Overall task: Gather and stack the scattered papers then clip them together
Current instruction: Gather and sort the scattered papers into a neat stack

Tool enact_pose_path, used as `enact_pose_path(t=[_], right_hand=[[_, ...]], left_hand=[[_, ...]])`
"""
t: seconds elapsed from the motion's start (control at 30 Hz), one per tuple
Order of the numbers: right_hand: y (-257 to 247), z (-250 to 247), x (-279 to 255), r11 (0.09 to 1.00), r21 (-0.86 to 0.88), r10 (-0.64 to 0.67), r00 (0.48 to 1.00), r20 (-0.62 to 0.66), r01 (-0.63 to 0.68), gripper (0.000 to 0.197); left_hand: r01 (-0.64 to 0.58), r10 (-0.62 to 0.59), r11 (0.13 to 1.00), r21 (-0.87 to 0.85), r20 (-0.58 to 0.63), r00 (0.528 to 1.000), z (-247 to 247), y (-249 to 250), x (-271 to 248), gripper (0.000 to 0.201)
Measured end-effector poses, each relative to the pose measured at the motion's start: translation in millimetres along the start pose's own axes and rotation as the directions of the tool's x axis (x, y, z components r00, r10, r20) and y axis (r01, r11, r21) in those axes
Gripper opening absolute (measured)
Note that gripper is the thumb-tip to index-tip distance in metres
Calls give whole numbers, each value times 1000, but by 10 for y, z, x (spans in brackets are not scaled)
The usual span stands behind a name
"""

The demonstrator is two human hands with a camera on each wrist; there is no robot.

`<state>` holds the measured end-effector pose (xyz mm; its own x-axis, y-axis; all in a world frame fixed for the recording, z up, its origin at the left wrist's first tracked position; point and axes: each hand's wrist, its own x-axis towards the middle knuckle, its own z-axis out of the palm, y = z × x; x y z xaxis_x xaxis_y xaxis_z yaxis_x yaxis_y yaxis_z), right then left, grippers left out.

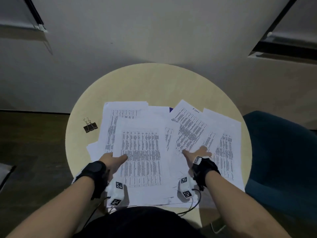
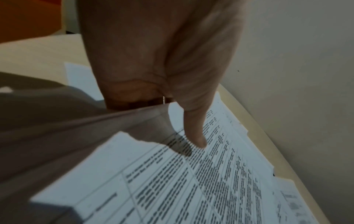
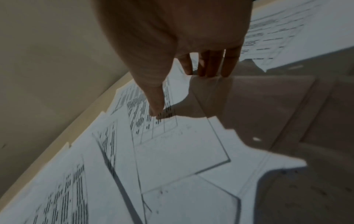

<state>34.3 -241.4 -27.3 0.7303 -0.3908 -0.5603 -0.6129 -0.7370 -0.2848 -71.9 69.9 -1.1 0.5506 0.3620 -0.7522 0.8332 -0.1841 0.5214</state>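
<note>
a handwritten note, seemingly "it logs", tops the tilted sheet (image 1: 189, 124).

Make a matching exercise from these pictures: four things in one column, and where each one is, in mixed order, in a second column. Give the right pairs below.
Things
1. binder clip
2. left hand
3. right hand
4. blue chair

Places
A. beside the table, at the right of the head view
B. thumb on top of the big table-printed sheet, at its left edge
C. alone on bare tabletop, left of the papers
D. on the slanted sheets at the right of the spread

Pairs: 1-C, 2-B, 3-D, 4-A
</note>
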Motion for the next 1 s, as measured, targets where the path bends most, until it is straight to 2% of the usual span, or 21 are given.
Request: enact_pose_path(t=[0.07,0.1,0.13,0.17,0.23,0.3,0.37,0.4,0.5,0.6,0.73,0.8,0.9,1.0], right_hand=[[-48,64,23,999,29,-29,999,21,29,94],[-73,65,4,999,18,-38,998,46,37,77],[-74,52,-3,998,0,-68,995,69,69,56],[-47,49,6,995,-4,-100,991,93,100,48],[-18,13,2,992,31,-125,987,98,123,44],[74,-30,11,981,175,-95,992,82,79,28],[197,-131,16,915,402,-34,999,40,15,16],[242,-204,-10,877,481,-3,1000,-9,7,17],[318,-432,-58,843,533,30,984,-178,71,27],[345,-537,10,816,567,-9,983,-182,112,16],[406,-640,19,761,646,128,965,-229,53,10],[430,-694,-14,681,730,191,950,-247,53,30],[367,-636,-79,632,772,160,964,-210,63,30],[195,-420,-186,677,719,101,948,-301,156,24]], left_hand=[[-29,29,1000,2,22,999,-47,22,94,50],[-45,45,999,12,10,999,-77,21,134,37],[-50,50,999,19,0,999,-93,6,190,38],[-52,52,998,28,0,999,-100,-16,225,39],[-57,56,997,54,22,998,-98,-42,254,50],[-38,36,999,39,46,998,-84,-61,284,71],[-59,57,996,71,25,998,-84,-48,317,77],[-64,64,990,125,11,998,-93,-34,318,77],[-90,99,978,190,-35,995,-88,-43,329,77],[-90,108,978,188,-91,990,-54,-65,325,66],[-86,100,987,136,-98,990,-15,-71,268,63],[-90,101,989,121,-84,991,9,-73,220,69],[-128,144,977,172,-88,986,19,-88,184,72],[-178,195,963,202,-66,979,40,-118,223,42]])
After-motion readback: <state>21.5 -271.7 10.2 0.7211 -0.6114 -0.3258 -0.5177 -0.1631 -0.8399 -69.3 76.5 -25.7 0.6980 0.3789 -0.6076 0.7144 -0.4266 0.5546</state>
